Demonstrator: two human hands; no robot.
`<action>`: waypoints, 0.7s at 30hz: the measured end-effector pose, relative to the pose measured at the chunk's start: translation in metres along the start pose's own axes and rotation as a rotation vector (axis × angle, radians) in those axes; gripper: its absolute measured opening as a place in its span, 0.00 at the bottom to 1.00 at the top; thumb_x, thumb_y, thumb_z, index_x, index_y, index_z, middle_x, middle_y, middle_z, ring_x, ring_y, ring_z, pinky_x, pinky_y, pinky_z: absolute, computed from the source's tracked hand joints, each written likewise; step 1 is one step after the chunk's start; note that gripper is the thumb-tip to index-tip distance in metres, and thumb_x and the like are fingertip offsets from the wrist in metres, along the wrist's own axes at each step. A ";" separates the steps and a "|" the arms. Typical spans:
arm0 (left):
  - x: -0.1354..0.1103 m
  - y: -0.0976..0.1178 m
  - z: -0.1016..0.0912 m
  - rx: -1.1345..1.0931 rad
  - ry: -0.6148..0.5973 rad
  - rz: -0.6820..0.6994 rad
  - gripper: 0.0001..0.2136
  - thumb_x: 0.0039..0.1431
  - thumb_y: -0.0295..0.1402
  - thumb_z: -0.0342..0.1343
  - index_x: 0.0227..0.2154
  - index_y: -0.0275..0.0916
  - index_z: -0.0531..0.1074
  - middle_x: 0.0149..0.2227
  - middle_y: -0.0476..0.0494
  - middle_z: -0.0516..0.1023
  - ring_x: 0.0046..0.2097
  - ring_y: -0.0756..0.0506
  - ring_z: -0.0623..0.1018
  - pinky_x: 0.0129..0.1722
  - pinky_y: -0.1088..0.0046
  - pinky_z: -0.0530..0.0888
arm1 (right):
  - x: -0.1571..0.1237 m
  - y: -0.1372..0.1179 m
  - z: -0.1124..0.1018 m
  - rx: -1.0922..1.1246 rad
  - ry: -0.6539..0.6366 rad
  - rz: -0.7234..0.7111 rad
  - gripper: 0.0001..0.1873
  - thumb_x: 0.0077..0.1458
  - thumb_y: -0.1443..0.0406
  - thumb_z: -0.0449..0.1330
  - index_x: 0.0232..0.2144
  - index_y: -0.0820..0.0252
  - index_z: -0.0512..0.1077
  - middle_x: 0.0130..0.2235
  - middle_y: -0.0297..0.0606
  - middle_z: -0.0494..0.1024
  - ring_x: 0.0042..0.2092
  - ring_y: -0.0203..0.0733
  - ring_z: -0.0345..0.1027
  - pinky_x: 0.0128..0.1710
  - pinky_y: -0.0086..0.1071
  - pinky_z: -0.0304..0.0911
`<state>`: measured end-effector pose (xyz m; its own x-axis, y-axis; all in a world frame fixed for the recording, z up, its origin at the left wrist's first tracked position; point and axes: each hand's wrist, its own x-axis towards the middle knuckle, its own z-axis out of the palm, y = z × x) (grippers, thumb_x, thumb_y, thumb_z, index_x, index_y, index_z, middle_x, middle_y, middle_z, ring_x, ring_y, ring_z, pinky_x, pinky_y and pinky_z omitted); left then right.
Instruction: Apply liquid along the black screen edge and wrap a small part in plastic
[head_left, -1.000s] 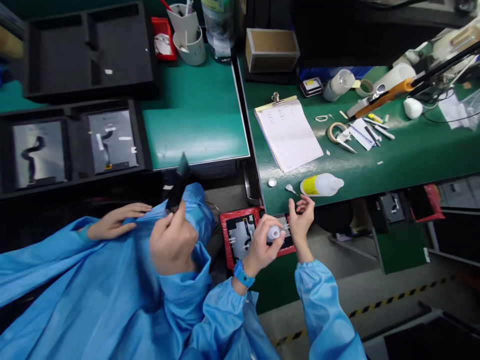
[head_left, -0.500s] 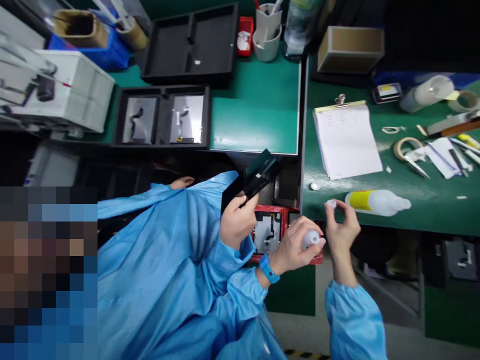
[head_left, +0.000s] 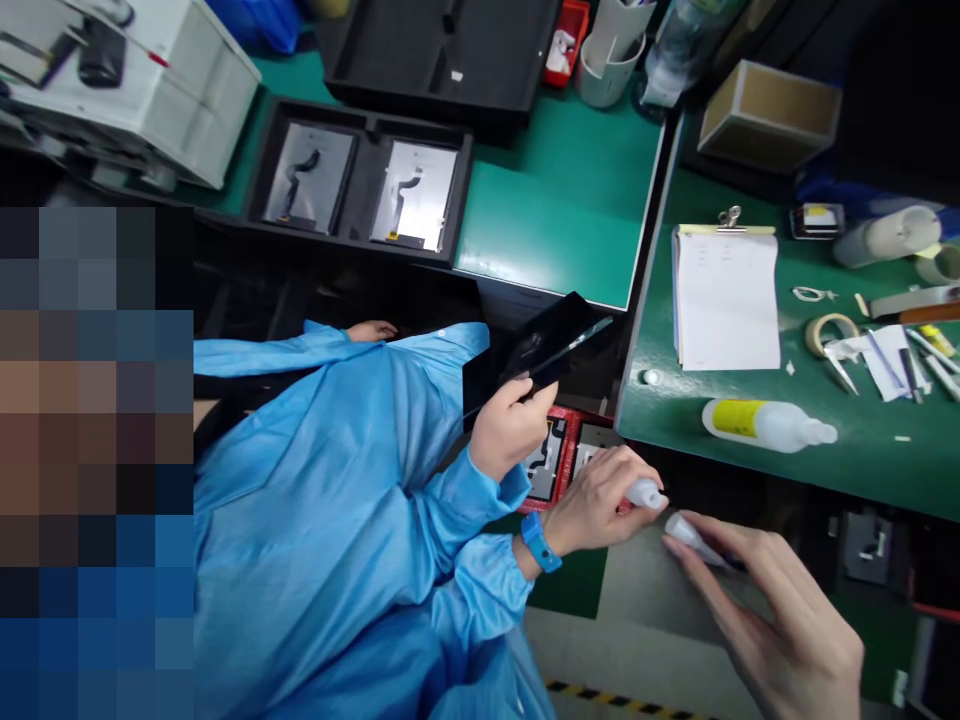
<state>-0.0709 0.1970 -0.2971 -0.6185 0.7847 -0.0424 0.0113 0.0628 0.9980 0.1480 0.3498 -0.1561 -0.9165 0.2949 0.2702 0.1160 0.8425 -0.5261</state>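
My left hand, with a blue wristband, is closed round a small white plastic bottle. Only the bottle's top and mouth show; the rest is hidden in the fingers. Just to its right, my right hand pinches a white tapered nozzle between thumb and fingertips. Its wide end faces the bottle, and the two are apart. A small white cap stands at the corner of the right table. Further along that table's front edge lies a larger white bottle with a yellow label.
At left sits a co-worker in a blue gown, whose hand holds a dark glossy panel. Beneath is a red tray with panels. Black trays occupy the left table; a clipboard and tape roll the right.
My right hand has come down and towards me from the table's edge, the nozzle now level with the small bottle. My left hand keeps its hold. The view has shifted.
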 end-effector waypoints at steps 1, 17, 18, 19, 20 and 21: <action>-0.005 0.002 0.015 0.015 0.045 0.059 0.24 0.83 0.48 0.39 0.51 0.45 0.79 0.35 0.42 0.74 0.39 0.39 0.81 0.39 0.58 0.82 | 0.004 -0.003 -0.001 -0.016 -0.021 -0.024 0.14 0.72 0.66 0.68 0.57 0.51 0.82 0.42 0.38 0.86 0.37 0.46 0.81 0.39 0.39 0.76; -0.039 0.018 0.097 0.110 -0.104 0.334 0.11 0.76 0.43 0.55 0.47 0.43 0.77 0.45 0.37 0.82 0.50 0.33 0.83 0.53 0.53 0.80 | 0.030 -0.015 -0.008 -0.286 -0.199 -0.158 0.11 0.79 0.61 0.59 0.52 0.53 0.82 0.39 0.37 0.84 0.36 0.42 0.77 0.37 0.36 0.70; -0.038 0.021 0.093 0.076 -0.085 0.319 0.12 0.76 0.44 0.53 0.48 0.44 0.78 0.45 0.37 0.82 0.49 0.33 0.83 0.53 0.53 0.80 | 0.029 -0.015 -0.008 -0.305 -0.197 -0.156 0.10 0.78 0.61 0.60 0.50 0.54 0.82 0.38 0.37 0.84 0.35 0.42 0.76 0.36 0.36 0.70; -0.035 0.024 0.086 0.017 -0.056 0.277 0.13 0.76 0.45 0.52 0.49 0.46 0.79 0.44 0.38 0.81 0.48 0.34 0.82 0.52 0.54 0.81 | 0.029 -0.015 -0.007 -0.344 -0.188 -0.161 0.10 0.78 0.60 0.61 0.47 0.54 0.82 0.36 0.37 0.83 0.34 0.42 0.75 0.36 0.37 0.68; -0.031 0.027 0.075 -0.066 -0.022 0.204 0.14 0.76 0.45 0.52 0.51 0.47 0.79 0.41 0.40 0.81 0.47 0.35 0.82 0.51 0.55 0.81 | 0.029 -0.016 -0.007 -0.399 -0.178 -0.172 0.12 0.78 0.58 0.62 0.42 0.55 0.82 0.33 0.36 0.81 0.33 0.42 0.73 0.35 0.37 0.66; -0.025 0.028 0.059 -0.169 0.056 0.111 0.15 0.76 0.46 0.52 0.53 0.47 0.79 0.38 0.42 0.79 0.45 0.37 0.81 0.48 0.58 0.82 | 0.030 -0.016 -0.006 -0.462 -0.169 -0.187 0.16 0.78 0.56 0.62 0.37 0.55 0.80 0.31 0.36 0.79 0.31 0.42 0.71 0.34 0.38 0.63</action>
<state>-0.0082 0.2155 -0.2705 -0.6636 0.7451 0.0664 -0.0472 -0.1303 0.9903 0.1211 0.3480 -0.1343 -0.9822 0.0760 0.1716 0.0665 0.9960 -0.0605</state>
